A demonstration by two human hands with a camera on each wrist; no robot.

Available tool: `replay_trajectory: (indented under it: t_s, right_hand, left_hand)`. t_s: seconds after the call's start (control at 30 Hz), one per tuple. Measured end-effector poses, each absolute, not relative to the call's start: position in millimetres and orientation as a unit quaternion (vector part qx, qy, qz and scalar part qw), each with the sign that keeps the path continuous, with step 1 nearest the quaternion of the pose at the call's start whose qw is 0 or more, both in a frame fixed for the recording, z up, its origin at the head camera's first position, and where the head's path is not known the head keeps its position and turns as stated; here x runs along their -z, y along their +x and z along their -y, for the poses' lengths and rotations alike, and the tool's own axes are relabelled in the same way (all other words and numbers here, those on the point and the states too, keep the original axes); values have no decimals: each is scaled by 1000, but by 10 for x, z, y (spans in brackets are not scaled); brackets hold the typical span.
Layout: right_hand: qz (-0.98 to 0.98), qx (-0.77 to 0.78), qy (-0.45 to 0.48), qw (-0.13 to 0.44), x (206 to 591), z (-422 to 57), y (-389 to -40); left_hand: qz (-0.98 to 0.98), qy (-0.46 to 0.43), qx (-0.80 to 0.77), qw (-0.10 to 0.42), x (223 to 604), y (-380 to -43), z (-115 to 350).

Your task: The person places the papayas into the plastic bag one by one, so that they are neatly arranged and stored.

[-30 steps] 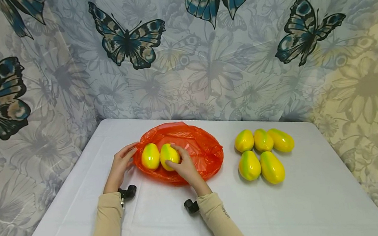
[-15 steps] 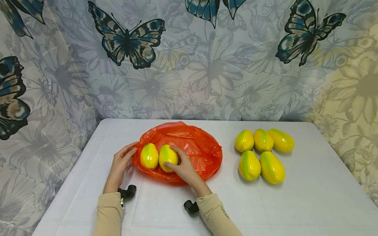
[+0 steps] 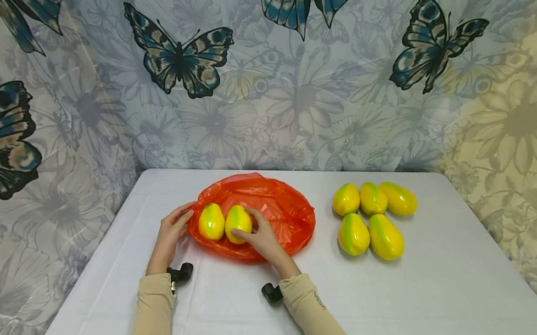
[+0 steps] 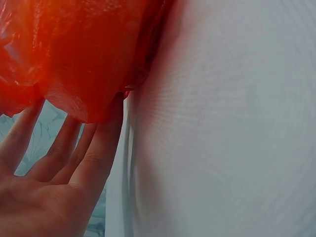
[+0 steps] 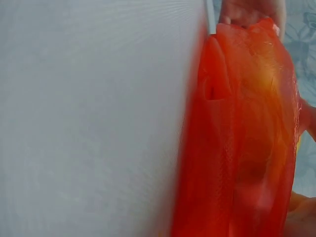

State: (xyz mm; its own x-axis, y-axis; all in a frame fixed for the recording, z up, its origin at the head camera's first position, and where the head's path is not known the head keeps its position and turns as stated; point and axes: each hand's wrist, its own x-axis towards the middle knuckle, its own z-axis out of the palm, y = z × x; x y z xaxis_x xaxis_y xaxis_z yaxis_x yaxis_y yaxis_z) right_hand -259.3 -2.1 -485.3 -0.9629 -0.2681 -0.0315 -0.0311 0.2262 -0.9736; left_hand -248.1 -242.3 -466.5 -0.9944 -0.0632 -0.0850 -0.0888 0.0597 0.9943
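A red plastic bag (image 3: 278,210) lies spread on the white table, its mouth facing up. Inside it at the left sit two glossy yellow-green mangoes, the left mango (image 3: 212,222) and the right mango (image 3: 238,224). My right hand (image 3: 264,237) holds the right mango between thumb and fingers. In the right wrist view the bag's side (image 5: 237,148) hides most of that hand. At the bag's left edge, my left hand (image 3: 169,237) touches the plastic. The left wrist view shows this hand's fingers (image 4: 96,153) nearly straight, their tips hidden behind the bag.
To the right of the bag, several more mangoes (image 3: 372,198) lie grouped in two rows on the white tablecloth (image 3: 440,280). Behind the table hangs a curtain (image 3: 290,98) printed with butterflies and flowers. A small black camera sits on each wrist.
The right hand and its mango have shifted slightly left, and the left mango and the bag have moved a little left with them. The left hand stays at the bag's edge.
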Motion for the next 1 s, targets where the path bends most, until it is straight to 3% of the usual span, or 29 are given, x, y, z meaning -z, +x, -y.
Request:
replay_trajectory:
  t_s: [1.0]
  right_hand:
    - [-798,583,-96,120,4739,-82,-2561]
  left_hand:
    - [-728,-52,-683,8,4659,-2475,2424]
